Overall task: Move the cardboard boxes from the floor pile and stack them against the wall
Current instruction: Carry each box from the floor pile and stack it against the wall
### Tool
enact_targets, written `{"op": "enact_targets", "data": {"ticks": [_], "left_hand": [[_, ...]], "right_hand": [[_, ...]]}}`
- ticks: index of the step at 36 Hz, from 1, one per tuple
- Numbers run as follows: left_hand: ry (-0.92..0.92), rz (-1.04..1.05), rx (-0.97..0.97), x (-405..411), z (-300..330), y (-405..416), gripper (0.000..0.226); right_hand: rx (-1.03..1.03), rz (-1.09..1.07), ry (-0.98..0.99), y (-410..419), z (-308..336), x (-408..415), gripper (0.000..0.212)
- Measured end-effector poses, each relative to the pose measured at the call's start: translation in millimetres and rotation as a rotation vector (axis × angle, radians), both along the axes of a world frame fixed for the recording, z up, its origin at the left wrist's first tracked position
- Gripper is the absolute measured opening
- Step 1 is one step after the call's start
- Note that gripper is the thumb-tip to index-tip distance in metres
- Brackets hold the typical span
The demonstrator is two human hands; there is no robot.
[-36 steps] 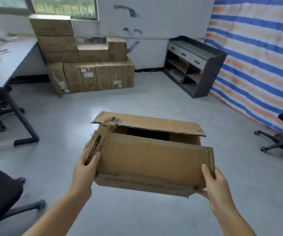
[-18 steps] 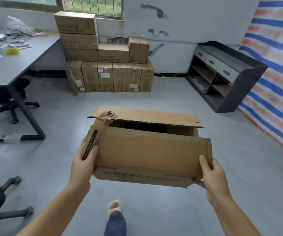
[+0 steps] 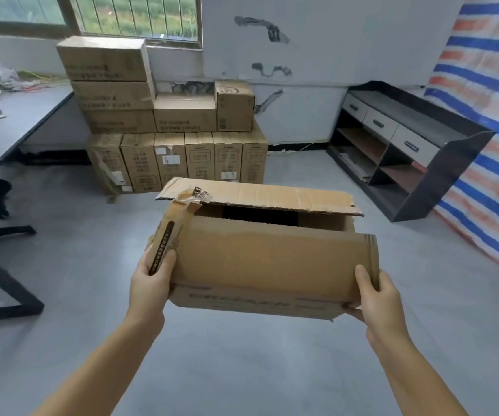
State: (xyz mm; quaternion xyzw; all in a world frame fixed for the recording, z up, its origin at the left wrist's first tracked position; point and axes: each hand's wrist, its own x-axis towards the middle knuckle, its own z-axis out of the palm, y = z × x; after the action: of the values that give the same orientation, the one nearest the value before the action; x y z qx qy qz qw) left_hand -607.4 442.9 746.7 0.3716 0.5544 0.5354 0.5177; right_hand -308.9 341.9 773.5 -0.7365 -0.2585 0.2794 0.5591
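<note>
From the head view, the carried box (image 3: 267, 259) hangs in mid-air over the floor, well short of the stack (image 3: 170, 124) at the wall, with the left hand (image 3: 149, 283) clamped on its left end and the right hand (image 3: 375, 298) curled round its lower right corner; its 2 loose flaps and peeling tape could snag, or the soft card buckle, so it might slip. The floor (image 3: 92, 265) is smooth grey, with a desk (image 3: 5, 124) left, a dark shelf unit (image 3: 407, 151) right, and a striped tarp (image 3: 488, 115).
</note>
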Motion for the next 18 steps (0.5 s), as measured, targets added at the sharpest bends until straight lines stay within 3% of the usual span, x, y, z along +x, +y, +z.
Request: {"op": "enact_targets", "data": {"ticks": [18], "left_hand": [[-0.022,0.107,-0.014,128,-12,296,0.031]], "right_hand": [[-0.007,0.114,0.018,329,-9,133,0.019]]}}
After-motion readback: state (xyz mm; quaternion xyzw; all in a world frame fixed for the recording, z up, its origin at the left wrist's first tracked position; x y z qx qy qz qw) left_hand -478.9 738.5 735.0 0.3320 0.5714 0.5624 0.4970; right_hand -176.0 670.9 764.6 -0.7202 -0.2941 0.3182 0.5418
